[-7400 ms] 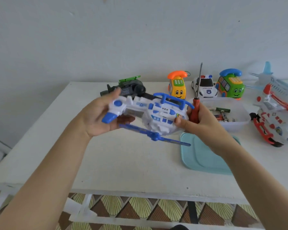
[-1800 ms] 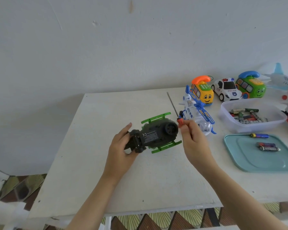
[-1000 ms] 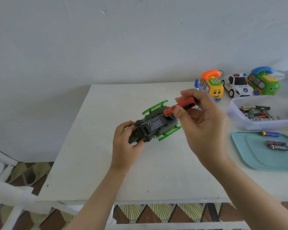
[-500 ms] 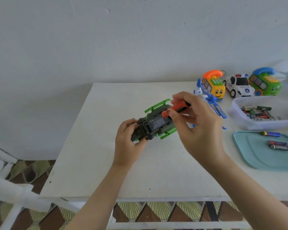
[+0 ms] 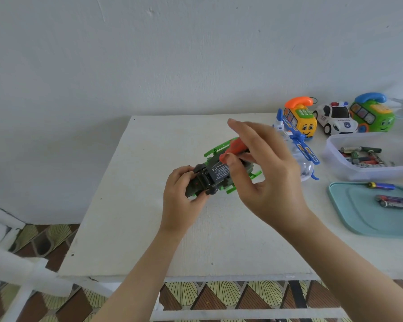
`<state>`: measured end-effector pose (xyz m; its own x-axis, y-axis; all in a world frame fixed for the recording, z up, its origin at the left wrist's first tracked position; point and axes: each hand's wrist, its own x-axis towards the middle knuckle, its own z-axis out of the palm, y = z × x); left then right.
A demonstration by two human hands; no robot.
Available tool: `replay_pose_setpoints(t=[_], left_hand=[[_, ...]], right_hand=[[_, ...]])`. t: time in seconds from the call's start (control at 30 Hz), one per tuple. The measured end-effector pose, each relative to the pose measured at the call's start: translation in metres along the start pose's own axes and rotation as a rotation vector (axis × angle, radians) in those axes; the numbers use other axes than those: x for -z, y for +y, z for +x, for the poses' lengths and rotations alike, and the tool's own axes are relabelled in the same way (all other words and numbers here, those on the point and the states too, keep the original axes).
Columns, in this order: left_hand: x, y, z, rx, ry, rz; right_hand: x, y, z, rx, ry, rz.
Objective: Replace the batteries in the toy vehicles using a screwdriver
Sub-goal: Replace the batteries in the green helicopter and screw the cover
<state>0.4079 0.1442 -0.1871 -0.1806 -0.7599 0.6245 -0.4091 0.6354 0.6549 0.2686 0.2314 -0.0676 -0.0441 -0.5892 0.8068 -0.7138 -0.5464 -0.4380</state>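
White counter (image 5: pixel 137 228), centre: the left hand (image 5: pixel 179 194) curls round the tail of a green-and-black toy helicopter (image 5: pixel 219 174) lying belly-up; at its 3 o'clock the right hand (image 5: pixel 270 182) pinches a red screwdriver (image 5: pixel 234 151), other fingers (image 5: pixel 240 126) fanned, tip hidden. Sound practice: brace the toy, seat the tip squarely, press while turning. Batteries (image 5: pixel 392 202) lie on a teal lid (image 5: pixel 358 219), farther out at 3 o'clock.

Left hand (image 5: pixel 179 198) curls its fingers (image 5: pixel 182 172) round the green toy (image 5: pixel 219 174); right hand (image 5: pixel 270 182) pinches the screwdriver (image 5: pixel 234 149), upper fingers outstretched.
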Motion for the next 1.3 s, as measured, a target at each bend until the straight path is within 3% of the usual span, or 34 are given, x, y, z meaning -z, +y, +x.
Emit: replay_pose_setpoints(t=[0.23,0.4,0.7,0.9,1.13,1.3], left_hand=[[0.000,0.000,0.000,0.008,0.001,-0.019],[0.000,-0.001,0.000,0.010,-0.003,-0.016],[0.000,-0.001,0.000,0.013,-0.011,-0.014],[0.000,0.000,0.000,0.024,-0.022,-0.027],[0.001,0.001,0.001,0.020,-0.019,-0.031],[0.001,0.001,0.001,0.018,-0.027,-0.027]], right_hand=[[-0.010,-0.009,0.022,-0.126,0.202,0.027],[-0.015,-0.009,0.028,-0.092,0.050,0.009],[-0.023,-0.009,0.038,-0.070,0.217,-0.051],[-0.021,-0.009,0.039,-0.091,0.114,-0.018],[-0.021,-0.007,0.048,-0.109,0.211,-0.039],[-0.022,-0.004,0.045,-0.110,0.076,-0.010]])
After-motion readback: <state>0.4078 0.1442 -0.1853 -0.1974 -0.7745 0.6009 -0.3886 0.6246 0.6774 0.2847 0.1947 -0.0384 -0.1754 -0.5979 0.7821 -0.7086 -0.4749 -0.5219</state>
